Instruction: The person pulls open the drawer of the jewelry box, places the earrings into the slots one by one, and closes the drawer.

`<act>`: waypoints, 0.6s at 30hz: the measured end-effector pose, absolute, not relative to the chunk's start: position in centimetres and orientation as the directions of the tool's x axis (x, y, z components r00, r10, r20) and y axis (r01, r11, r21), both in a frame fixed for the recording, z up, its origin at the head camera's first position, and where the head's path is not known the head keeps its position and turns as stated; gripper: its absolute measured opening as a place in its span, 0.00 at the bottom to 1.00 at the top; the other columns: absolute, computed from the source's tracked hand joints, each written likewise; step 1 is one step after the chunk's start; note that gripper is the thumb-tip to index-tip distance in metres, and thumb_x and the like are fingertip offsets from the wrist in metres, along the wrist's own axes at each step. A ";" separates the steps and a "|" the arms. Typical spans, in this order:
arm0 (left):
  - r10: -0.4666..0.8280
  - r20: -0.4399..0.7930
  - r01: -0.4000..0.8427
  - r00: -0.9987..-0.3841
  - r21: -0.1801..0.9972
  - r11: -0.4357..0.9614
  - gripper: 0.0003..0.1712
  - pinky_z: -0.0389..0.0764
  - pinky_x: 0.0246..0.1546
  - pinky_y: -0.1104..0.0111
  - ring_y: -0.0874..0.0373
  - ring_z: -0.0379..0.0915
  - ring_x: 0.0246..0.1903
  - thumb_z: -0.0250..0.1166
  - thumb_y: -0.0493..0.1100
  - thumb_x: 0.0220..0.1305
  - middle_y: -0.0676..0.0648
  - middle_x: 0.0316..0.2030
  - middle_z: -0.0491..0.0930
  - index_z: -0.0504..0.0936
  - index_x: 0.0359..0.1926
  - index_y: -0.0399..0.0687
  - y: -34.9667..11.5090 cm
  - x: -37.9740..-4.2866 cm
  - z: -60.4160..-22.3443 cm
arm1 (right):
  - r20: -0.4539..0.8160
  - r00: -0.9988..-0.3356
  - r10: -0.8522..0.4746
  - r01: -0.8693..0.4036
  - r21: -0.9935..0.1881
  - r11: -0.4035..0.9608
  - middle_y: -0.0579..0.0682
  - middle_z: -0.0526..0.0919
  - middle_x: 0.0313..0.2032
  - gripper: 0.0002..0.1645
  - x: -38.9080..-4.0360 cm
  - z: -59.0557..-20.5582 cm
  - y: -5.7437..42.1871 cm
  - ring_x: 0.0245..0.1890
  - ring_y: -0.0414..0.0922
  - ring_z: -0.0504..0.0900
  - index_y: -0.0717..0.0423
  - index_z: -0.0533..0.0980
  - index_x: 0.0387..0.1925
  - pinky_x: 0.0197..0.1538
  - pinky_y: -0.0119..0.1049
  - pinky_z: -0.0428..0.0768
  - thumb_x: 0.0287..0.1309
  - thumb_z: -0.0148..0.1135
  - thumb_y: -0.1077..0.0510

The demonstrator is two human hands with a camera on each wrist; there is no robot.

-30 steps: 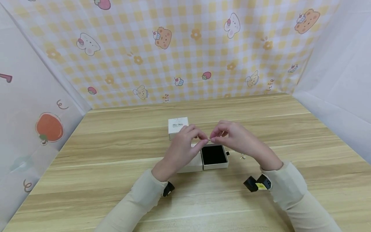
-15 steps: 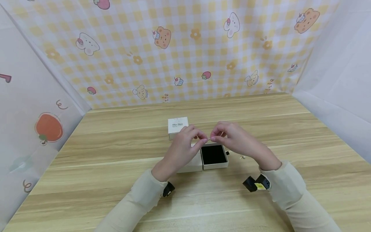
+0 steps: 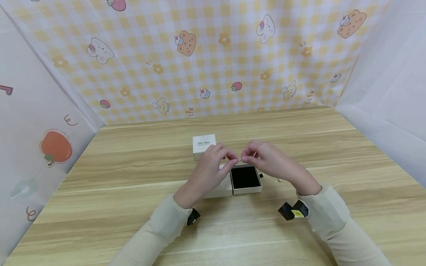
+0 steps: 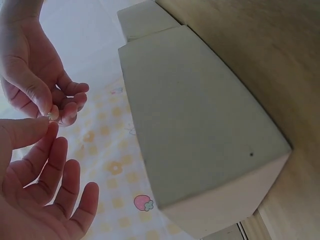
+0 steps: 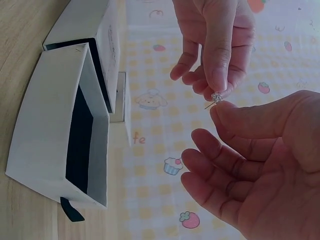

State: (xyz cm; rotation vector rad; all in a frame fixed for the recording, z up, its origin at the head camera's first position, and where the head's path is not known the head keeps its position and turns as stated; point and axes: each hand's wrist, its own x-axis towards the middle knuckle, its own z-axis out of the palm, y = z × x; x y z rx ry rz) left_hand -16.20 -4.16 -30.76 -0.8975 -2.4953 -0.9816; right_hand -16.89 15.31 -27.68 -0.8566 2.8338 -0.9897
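Thumb and fingertips of my left hand (image 3: 207,171) meet those of my right hand (image 3: 271,159) above the far edge of a small white drawer (image 3: 247,190) lined in black. Between them they pinch a tiny stud earring (image 5: 216,97) with a sparkling stone and a thin gold post, best seen in the right wrist view. In the left wrist view the fingertips mostly cover it. The drawer stands pulled out of its white box sleeve (image 3: 219,193), which my left hand partly hides. A second small earring (image 3: 279,180) lies on the table right of the drawer.
A white box (image 3: 204,144) with dark lettering stands behind my left hand. A black pull tab (image 5: 72,210) sticks out of the drawer's side. Wood-grain table (image 3: 133,159) surrounds everything, with a patterned cloth (image 3: 213,59) behind it.
Both hands hold nearly the same place, still pinching the earring. My right hand and forearm have shifted very slightly left.
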 end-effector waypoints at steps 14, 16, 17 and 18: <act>0.480 0.401 0.624 -0.780 0.444 0.643 0.09 0.73 0.43 0.63 0.52 0.71 0.41 0.62 0.45 0.62 0.50 0.40 0.79 0.81 0.40 0.46 -4.7 -16.4 -30.5 | 0.103 -0.847 -0.522 -0.480 -0.572 0.665 0.48 0.78 0.32 0.04 -17.2 -28.2 15.4 0.33 0.42 0.76 0.58 0.76 0.33 0.35 0.33 0.75 0.62 0.56 0.61; 0.492 0.343 0.599 -0.800 0.428 0.676 0.11 0.73 0.45 0.62 0.52 0.70 0.42 0.62 0.46 0.62 0.50 0.42 0.78 0.80 0.43 0.46 -4.8 -16.4 -30.4 | 0.095 -0.847 -0.524 -0.478 -0.568 0.670 0.49 0.79 0.32 0.05 -17.3 -28.3 15.4 0.33 0.42 0.76 0.58 0.76 0.33 0.35 0.33 0.75 0.62 0.55 0.61; 0.499 0.308 0.586 -0.810 0.424 0.690 0.13 0.73 0.46 0.62 0.51 0.70 0.44 0.62 0.47 0.61 0.49 0.44 0.78 0.80 0.44 0.46 -4.8 -16.4 -30.4 | 0.093 -0.846 -0.525 -0.478 -0.567 0.671 0.49 0.79 0.32 0.05 -17.3 -28.4 15.4 0.33 0.42 0.76 0.58 0.76 0.33 0.35 0.33 0.75 0.62 0.55 0.61; 0.505 0.268 0.572 -0.820 0.417 0.707 0.16 0.73 0.47 0.61 0.50 0.70 0.45 0.62 0.49 0.61 0.48 0.46 0.77 0.79 0.46 0.46 -4.9 -16.4 -30.3 | 0.090 -0.846 -0.526 -0.478 -0.567 0.671 0.49 0.79 0.32 0.05 -17.3 -28.5 15.4 0.34 0.42 0.76 0.59 0.76 0.33 0.36 0.34 0.75 0.62 0.55 0.61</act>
